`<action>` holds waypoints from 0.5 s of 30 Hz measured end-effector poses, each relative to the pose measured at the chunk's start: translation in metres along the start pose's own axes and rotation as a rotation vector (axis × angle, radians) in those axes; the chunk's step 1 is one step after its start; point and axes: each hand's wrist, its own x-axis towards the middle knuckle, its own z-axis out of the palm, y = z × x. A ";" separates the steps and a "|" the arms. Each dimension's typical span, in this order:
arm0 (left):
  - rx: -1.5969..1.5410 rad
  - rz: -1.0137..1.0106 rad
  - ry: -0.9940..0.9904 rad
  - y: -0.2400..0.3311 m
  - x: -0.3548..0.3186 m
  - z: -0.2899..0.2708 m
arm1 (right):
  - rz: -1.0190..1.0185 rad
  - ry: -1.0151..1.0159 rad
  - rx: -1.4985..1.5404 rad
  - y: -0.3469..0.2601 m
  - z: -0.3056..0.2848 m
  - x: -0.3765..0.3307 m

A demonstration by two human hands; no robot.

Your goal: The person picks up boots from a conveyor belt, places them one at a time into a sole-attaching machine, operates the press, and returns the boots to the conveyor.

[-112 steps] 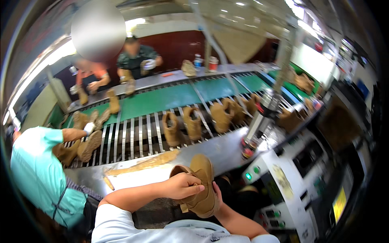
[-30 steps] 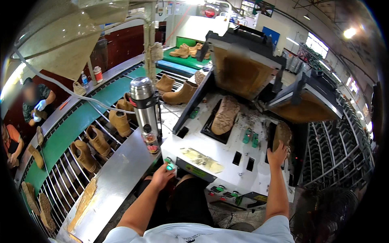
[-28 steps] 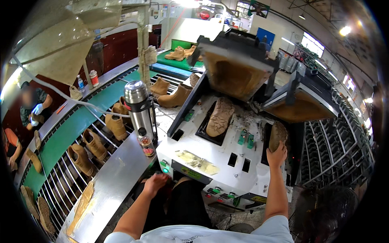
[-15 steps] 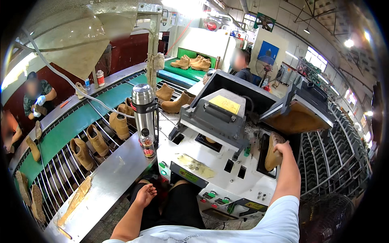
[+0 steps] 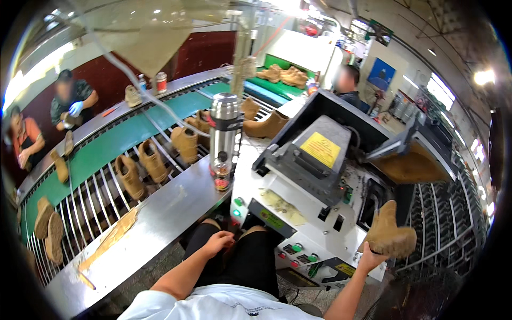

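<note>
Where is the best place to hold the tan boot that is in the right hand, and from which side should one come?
Probably the sole, from below. The tan boot stands upright beside the white machine, its shaft pointing up and its sole flat downward. The right hand already cups it from underneath near the heel. The open shaft top looks like a second possible grip.

A yellow rectangular warning label sits on the sloped grey lid of the press machine ahead of me, at about one o'clock from picture centre. Below it, on the white front panel, a small green strip label lies at about five o'clock from centre. A small yellow label sits on the lower control panel, at four o'clock. On the far wall, at two o'clock, hangs a blue rectangular sign. The steel flask carries a red-and-dark band label near its base. No screens noted.
</note>
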 end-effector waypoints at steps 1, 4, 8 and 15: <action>0.023 -0.006 -0.047 0.001 -0.003 0.006 | 0.030 -0.040 0.110 0.000 0.000 -0.009; 0.071 0.049 -0.309 0.033 -0.027 0.048 | -0.035 -0.284 0.126 -0.026 0.003 -0.044; -0.137 0.341 -0.578 0.086 -0.061 0.077 | 0.079 -0.914 0.419 -0.130 0.029 -0.134; -1.234 0.381 -0.087 0.081 -0.126 -0.086 | -0.613 -1.659 0.483 -0.279 0.098 -0.275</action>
